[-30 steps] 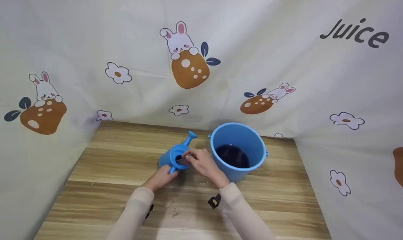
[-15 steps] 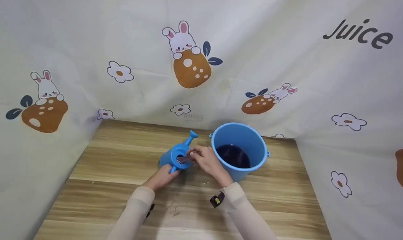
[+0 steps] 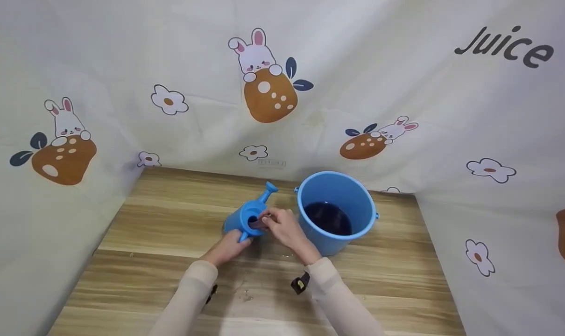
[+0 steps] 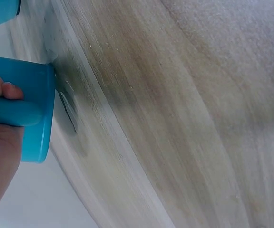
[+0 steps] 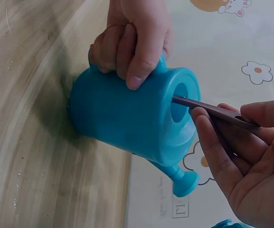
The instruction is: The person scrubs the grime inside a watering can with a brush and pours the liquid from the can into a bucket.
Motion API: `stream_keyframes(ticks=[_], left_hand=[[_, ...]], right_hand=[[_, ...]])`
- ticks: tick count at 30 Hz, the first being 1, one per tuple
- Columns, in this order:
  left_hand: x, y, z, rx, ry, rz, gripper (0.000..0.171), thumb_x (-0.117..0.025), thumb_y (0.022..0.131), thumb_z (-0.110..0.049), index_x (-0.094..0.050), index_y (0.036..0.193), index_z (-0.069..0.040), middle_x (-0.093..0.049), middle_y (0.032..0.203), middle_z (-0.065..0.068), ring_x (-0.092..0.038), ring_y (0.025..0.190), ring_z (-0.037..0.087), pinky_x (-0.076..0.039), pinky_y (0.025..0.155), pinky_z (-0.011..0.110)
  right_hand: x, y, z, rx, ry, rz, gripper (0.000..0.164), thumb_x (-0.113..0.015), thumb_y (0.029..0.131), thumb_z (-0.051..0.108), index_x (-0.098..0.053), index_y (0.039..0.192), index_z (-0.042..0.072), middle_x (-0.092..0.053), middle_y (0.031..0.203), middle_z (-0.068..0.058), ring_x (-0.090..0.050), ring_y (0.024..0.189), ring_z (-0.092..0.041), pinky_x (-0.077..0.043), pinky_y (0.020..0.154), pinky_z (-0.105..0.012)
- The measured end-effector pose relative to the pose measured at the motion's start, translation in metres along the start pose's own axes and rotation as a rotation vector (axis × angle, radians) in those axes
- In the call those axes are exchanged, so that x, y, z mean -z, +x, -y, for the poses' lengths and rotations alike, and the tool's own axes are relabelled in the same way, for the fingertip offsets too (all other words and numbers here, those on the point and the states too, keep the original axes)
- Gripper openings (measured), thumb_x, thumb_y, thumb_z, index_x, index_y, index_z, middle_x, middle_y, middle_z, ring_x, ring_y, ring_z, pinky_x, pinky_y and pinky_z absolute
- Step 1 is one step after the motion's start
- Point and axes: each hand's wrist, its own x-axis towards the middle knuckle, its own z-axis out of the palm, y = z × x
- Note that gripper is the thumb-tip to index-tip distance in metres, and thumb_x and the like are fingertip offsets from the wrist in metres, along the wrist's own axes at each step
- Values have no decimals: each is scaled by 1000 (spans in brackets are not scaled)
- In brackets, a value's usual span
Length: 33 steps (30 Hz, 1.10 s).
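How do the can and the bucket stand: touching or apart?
Apart. The head view shows table between the can and the bucket.

Pale fabric walls [image 3: 198, 51] printed with rabbits [image 3: 257, 57] and flowers [image 3: 169, 100] enclose a wood-grained surface [image 3: 165, 205] on three sides.

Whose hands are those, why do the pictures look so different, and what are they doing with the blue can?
No robot here, just a person with a left hand and a right hand. The widest picture comes from a camera worn on the head, looking forward and down. The other two come from wrist cameras, so things look closer and tipped sideways.

On the wooden table are a blue watering can and a blue bucket with dark-looking liquid inside. The left hand grips the can's handle. The right hand's fingers pinch a thin brown tool, its end inside the can's round opening. I can't tell exactly what that tool is.
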Motion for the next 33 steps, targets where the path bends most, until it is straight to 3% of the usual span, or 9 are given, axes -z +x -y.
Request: stream_keyframes(ticks=[7,17,24,30,33], left_hand=[[1,-1,-2,25,-15,35,31,-52,92,-19,-38,64,-18,-34,58,-10,-34,53,6,-30,52,21],[1,0,-3,40,6,36,31,-52,92,-19,-38,64,-19,-35,58,-10,-34,53,6,-30,51,21],[1,-1,-1,-11,0,22,32,-52,90,-17,-36,63,-19,-33,57,-11,-32,51,5,-28,50,20],[2,-1,-2,-16,7,21,33,-52,91,-17,-36,62,-19,-33,57,-11,-32,51,5,-28,51,21],[2,-1,-3,0,2,27,32,-52,91,-17,-37,63,-19,-34,57,-10,-34,52,6,-29,51,22]], right_hand=[[-12,1,-3,-4,3,-8,17,-58,97,14,-73,100,6,-74,83,-9,-65,71,-12,-52,69,-25],[-16,2,-5,-42,82,-6,16,-60,95,16,-73,99,7,-76,91,-9,-67,78,-10,-53,71,-25],[-11,-1,-5,-48,153,-29,16,-60,95,12,-72,100,3,-76,92,-15,-72,79,-22,-55,71,-26],[-5,-3,-4,-49,227,-65,17,-59,95,10,-71,101,-1,-74,92,-22,-73,83,-38,-59,75,-47],[-2,-4,-2,-61,235,-81,18,-58,95,10,-71,100,0,-74,91,-22,-72,82,-40,-59,73,-48]])
